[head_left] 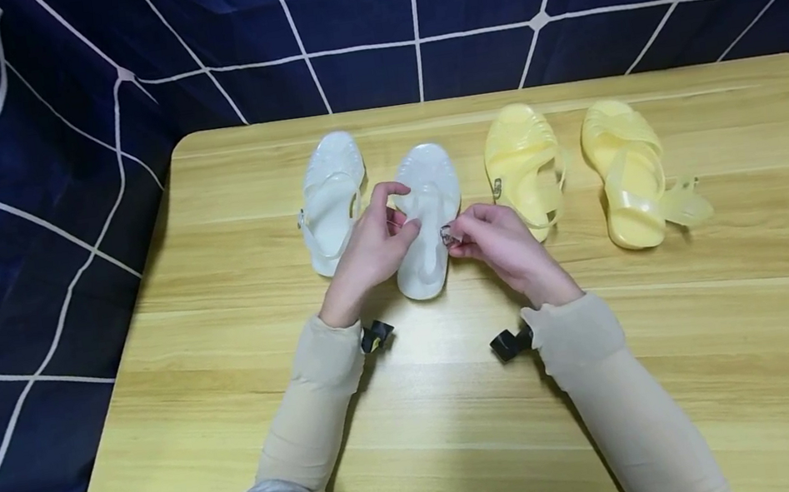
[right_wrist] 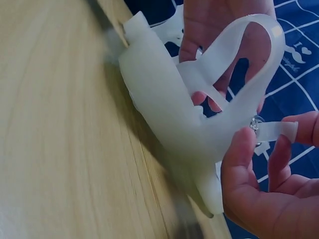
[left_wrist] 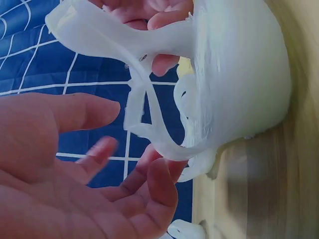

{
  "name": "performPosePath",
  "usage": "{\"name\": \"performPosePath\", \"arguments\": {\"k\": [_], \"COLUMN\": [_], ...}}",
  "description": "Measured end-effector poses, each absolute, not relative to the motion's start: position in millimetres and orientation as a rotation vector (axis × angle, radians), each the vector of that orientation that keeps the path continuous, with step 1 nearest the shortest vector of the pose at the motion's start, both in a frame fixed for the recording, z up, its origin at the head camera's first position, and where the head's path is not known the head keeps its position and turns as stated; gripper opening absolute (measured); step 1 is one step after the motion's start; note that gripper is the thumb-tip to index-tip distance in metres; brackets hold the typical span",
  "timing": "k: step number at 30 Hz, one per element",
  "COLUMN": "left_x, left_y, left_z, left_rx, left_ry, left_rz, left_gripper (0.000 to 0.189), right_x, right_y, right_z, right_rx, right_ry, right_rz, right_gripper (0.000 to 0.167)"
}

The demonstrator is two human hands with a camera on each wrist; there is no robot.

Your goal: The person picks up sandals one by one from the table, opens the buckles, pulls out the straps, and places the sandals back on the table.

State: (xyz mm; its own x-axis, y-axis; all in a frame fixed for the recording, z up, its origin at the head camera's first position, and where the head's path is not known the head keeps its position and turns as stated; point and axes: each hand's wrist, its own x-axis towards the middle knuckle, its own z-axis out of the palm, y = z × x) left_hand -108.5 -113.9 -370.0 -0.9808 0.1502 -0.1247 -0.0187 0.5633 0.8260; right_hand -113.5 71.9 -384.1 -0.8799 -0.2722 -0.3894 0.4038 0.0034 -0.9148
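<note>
Head view: right hand (head_left: 496, 244) pinches the white sandal's (head_left: 428, 216) strap end at the buckle; left hand (head_left: 371, 241) steadies its strap (soft, light, likely slippery jelly plastic).

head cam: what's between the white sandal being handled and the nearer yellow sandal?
Only bare wooden table near the toes. Lower down, the right hand, pinching the white sandal's strap buckle, fills the gap toward the yellow sandal. Head view shows it.
</note>
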Motion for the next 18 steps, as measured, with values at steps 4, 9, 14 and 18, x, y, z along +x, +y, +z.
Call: {"name": "performPosePath", "arguments": {"k": [4, 9, 14, 18], "left_x": [-108, -108, -109, -110], "left_y": [-111, -105, -102, -101], "left_z": [-370, -374, -378, -381], "left_rx": [0.138, 0.149, 0.108, 0.066], "left_ry": [2.604, 2.606, 2.574, 2.548], "left_rz": [1.338, 1.262, 1.309, 1.39], "left_gripper": [0.022, 0.03, 0.028, 0.025], "right_x": [-113, -113, -113, -112], "right_y": [72, 73, 74, 75], "right_z": [-385, -386, -385, -385], "right_rx": [0.122, 0.092, 0.049, 0.012], "right_ry": [1.858, 1.9, 1.909, 1.904], "right_rz": [-1.884, -1.825, -1.809, -1.826], "right_gripper": [0.006, 0.011, 0.013, 0.015]}}
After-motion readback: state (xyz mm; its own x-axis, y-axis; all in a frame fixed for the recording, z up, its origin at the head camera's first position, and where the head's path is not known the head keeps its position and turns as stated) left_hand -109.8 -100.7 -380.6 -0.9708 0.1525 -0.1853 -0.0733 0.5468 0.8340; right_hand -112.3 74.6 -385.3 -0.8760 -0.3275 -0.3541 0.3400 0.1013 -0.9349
